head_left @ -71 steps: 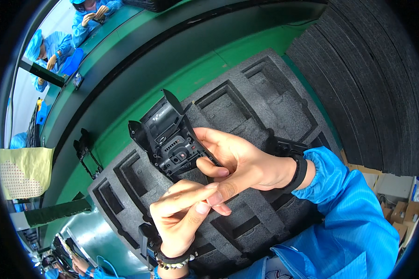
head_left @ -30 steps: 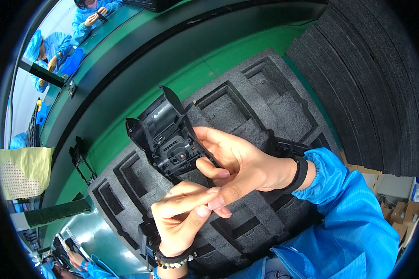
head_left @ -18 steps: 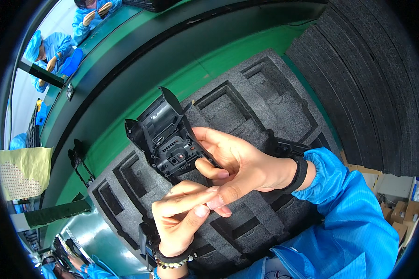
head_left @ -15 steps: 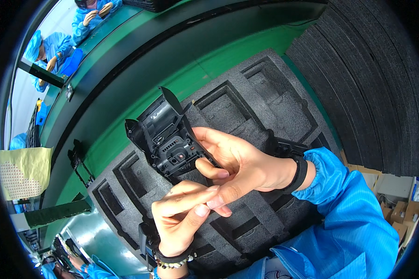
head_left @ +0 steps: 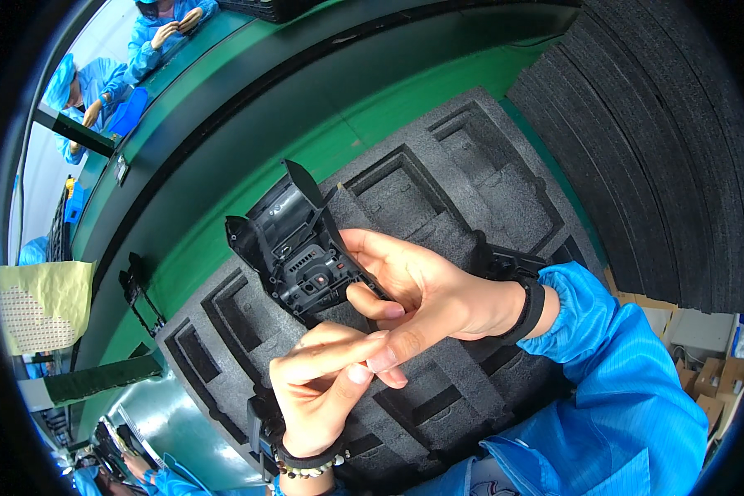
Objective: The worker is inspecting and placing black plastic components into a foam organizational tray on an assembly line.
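A black moulded plastic housing [head_left: 306,266] with a raised flap, screw bosses and slots is tilted up over the foam tray. My right hand [head_left: 438,293] grips its right edge between curled fingers. My left hand [head_left: 310,401] is closed in a pinch just below the housing, its thumb and fingertips meeting the right hand's thumb. Anything small between those fingertips is hidden. Beneath both hands lies the dark grey foam tray [head_left: 453,194] with cut-out recesses.
Black foam sheets [head_left: 636,157] are stacked at the right on the green bench [head_left: 438,103]. A slim black part [head_left: 137,289] stands left of the tray. Yellowish paper [head_left: 45,306] hangs at the far left. Co-workers in blue sit beyond, near a blue bin [head_left: 129,109]. Cardboard boxes [head_left: 709,376] are far right.
The housing has tilted slightly and its upper flap sits a little lower. Both hands keep almost the same pose and place.
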Demonstrator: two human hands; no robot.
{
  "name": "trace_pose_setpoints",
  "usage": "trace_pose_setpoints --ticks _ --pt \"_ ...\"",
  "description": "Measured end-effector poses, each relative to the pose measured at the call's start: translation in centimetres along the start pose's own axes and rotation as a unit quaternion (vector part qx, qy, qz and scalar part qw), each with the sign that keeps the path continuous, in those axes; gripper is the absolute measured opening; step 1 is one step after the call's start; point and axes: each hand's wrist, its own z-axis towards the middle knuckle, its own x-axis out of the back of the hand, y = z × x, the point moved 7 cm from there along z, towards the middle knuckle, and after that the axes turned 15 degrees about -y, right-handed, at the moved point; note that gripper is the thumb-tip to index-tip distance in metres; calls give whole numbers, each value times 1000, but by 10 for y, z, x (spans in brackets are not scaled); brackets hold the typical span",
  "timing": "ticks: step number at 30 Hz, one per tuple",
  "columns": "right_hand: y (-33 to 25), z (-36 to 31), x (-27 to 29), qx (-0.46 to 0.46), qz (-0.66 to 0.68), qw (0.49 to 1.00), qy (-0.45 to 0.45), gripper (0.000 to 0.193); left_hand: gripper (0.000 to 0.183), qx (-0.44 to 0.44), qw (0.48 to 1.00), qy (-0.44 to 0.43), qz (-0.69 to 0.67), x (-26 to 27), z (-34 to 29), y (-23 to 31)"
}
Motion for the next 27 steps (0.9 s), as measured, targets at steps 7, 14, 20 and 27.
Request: trace_pose_setpoints --ticks 7,14,20,27 --pt "0 1 0 2 10 1000 -3 95 21 12 997 5 -79 2 -2 -3" --pt "0 2 10 16 -51 999 12 100 22 16 993 3 -116 1 -3 -7" --pt "1 2 13 27 -46 998 11 103 21 26 989 5 -144 2 -3 -11" --pt "-1 1 13 26 -80 996 -3 106 21 34 989 5 -147 1 -4 -12"
